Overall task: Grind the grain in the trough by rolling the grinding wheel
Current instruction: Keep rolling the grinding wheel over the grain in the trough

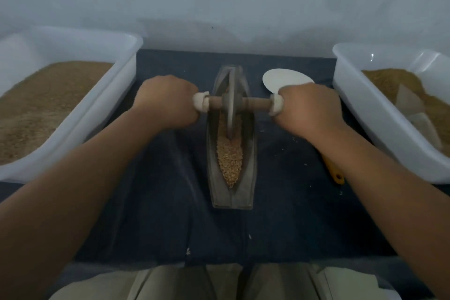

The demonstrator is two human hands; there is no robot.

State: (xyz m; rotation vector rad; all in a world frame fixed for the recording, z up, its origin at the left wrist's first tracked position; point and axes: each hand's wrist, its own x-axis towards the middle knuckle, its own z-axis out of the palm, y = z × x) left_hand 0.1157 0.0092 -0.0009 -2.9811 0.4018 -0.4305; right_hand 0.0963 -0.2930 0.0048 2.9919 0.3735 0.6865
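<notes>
A narrow boat-shaped metal trough (pixel 250 168) lies lengthwise on the dark cloth in the middle. Golden grain (pixel 230 161) fills its groove, mostly in the near half. The grey grinding wheel (pixel 231 107) stands on edge in the trough, past its middle, on a wooden axle (pixel 255 103) that crosses the trough. My left hand (pixel 168 102) grips the axle's left end by its pale knob. My right hand (pixel 309 109) grips the right end the same way. Both fists hide the handle ends.
A white tub (pixel 117 73) of brown grain stands on the left, and another white tub (pixel 358 95) with grain and a scoop on the right. A white plate (pixel 285 79) lies behind my right hand. A yellow-handled tool (pixel 334 173) lies under my right forearm. A wall rises close behind.
</notes>
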